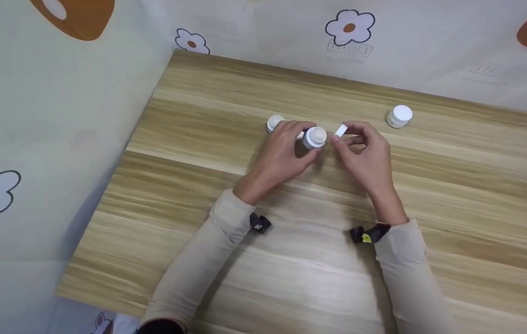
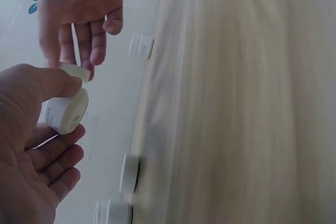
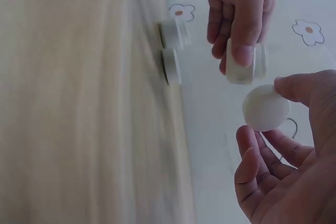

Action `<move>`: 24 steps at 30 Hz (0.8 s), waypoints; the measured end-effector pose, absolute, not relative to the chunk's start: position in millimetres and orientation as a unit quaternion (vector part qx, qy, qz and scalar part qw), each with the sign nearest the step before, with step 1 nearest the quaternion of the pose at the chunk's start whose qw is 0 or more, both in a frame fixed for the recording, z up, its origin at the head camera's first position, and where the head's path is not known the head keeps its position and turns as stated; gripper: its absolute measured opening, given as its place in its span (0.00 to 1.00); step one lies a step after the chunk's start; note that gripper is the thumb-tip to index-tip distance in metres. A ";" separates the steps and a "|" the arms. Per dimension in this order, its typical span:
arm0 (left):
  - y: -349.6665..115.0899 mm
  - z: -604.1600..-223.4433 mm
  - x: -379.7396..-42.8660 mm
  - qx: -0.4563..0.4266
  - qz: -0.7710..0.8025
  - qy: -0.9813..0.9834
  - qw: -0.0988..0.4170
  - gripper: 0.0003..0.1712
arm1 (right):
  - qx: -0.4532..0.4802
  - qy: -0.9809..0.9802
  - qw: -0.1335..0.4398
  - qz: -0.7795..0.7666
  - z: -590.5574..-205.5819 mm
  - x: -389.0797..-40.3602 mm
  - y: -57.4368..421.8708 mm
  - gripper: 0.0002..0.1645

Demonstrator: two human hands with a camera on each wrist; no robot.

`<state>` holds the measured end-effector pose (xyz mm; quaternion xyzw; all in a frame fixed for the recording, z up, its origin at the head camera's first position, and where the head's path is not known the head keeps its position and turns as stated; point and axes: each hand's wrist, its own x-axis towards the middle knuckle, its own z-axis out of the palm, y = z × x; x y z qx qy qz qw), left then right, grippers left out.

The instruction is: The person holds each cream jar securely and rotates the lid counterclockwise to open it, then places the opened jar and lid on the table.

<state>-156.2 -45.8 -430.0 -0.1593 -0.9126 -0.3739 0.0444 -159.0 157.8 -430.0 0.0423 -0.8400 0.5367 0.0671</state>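
Observation:
My left hand (image 1: 279, 150) grips a small white jar (image 1: 313, 138) between thumb and fingers, raised over the table. The jar has no lid on, and its pale round mouth faces up. Close to its right, my right hand (image 1: 369, 155) pinches a flat white lid (image 1: 341, 131) by the edge between thumb and fingers. In the right wrist view the lid (image 3: 266, 108) shows its round face just beside the held jar (image 3: 244, 65). A second uncovered jar (image 1: 274, 122) stands behind my left hand, partly hidden by it. Near that jar lies another white lid (image 3: 171, 66).
A closed white jar (image 1: 400, 116) stands on the wooden table (image 1: 467, 185), to the right of and beyond my right hand. A pale wall covering (image 1: 268, 28) with flower prints rises along the table's back and left edges.

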 end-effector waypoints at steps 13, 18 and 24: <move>-94.7 -444.7 -143.7 -0.110 -0.356 -0.926 0.056 0.29 | 0.112 -0.859 0.000 0.500 -448.8 -141.9 126.9 0.22; -101.5 -451.3 -142.1 -0.098 -0.345 -0.932 0.047 0.31 | 0.118 -0.866 -0.024 0.486 -452.0 -138.2 122.0 0.22; -105.3 -454.4 -141.1 -0.089 -0.335 -0.937 0.040 0.31 | 0.114 -0.875 -0.053 0.468 -454.7 -137.1 116.7 0.24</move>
